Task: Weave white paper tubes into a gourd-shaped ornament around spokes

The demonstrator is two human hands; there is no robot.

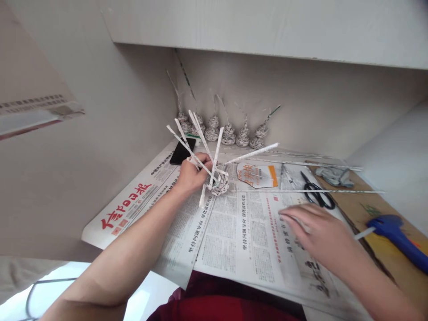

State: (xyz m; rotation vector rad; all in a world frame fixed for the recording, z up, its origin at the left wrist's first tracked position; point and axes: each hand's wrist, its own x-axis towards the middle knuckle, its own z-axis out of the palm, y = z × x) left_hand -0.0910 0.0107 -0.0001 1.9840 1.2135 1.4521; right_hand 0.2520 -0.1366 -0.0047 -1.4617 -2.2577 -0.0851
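Observation:
My left hand (195, 171) is closed around the side of a small woven piece (219, 183) made of rolled newspaper strips. Several stiff paper strips (219, 145) fan out from it, mostly upward and to the right. Lower right of it, my right hand (309, 223) hovers over the newspaper (230, 236) with thumb and fingers pressed together. Whatever they may hold is too small to make out. A long thin paper rod (354, 191) lies above that hand, near black-handled scissors (319, 196).
Several woven gourd shapes (213, 129) line the back wall. A black phone (182, 151) lies left of them. A cut packaging piece (257, 175), a crumpled grey cloth (333, 176) and a blue glue gun (389, 225) are on the right. A shelf panel (267, 31) overhangs the back.

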